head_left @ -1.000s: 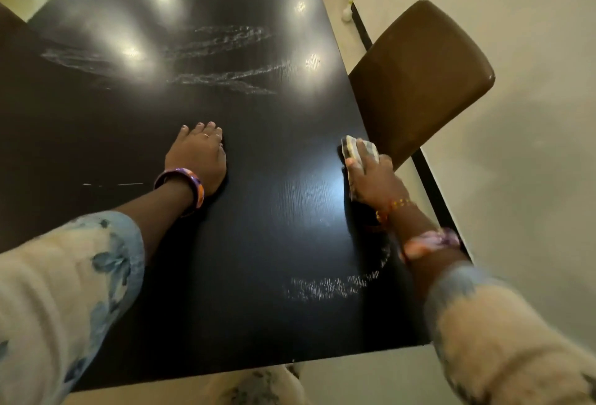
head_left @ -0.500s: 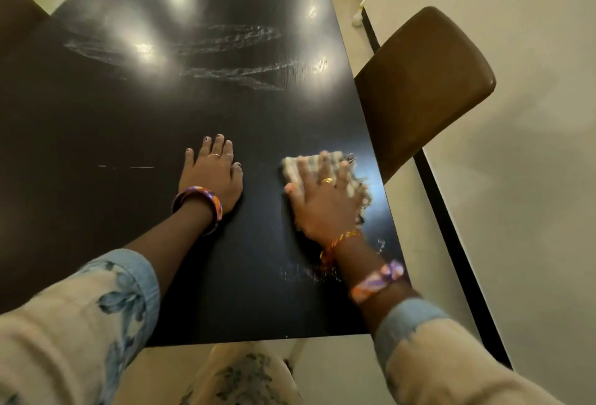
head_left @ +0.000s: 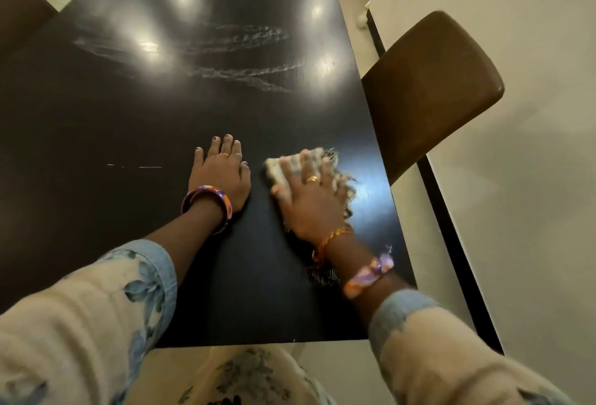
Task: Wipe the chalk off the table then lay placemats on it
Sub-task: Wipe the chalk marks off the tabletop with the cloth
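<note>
A dark wooden table point(head_left: 129, 114) fills most of the view. White chalk streaks point(head_left: 238, 56) run across its far half, and a short thin chalk line point(head_left: 142, 166) lies to the left of my hands. A small chalk patch point(head_left: 322, 277) shows under my right wrist. My left hand point(head_left: 222, 175) rests flat on the table with straight fingers. Beside it, my right hand point(head_left: 314, 201) presses a pale checked cloth point(head_left: 283, 167) flat onto the tabletop, fingers spread over it. No placemats are in view.
A brown padded chair point(head_left: 429, 85) stands at the table's right edge, in front of a pale wall point(head_left: 516, 178) with a dark skirting strip. Another dark chair back point(head_left: 19, 11) sits at the far left. The table's near edge is close to my body.
My right hand slid the cloth left from the table's right edge toward my left hand. The near chalk patch has shrunk. My left hand stayed put.
</note>
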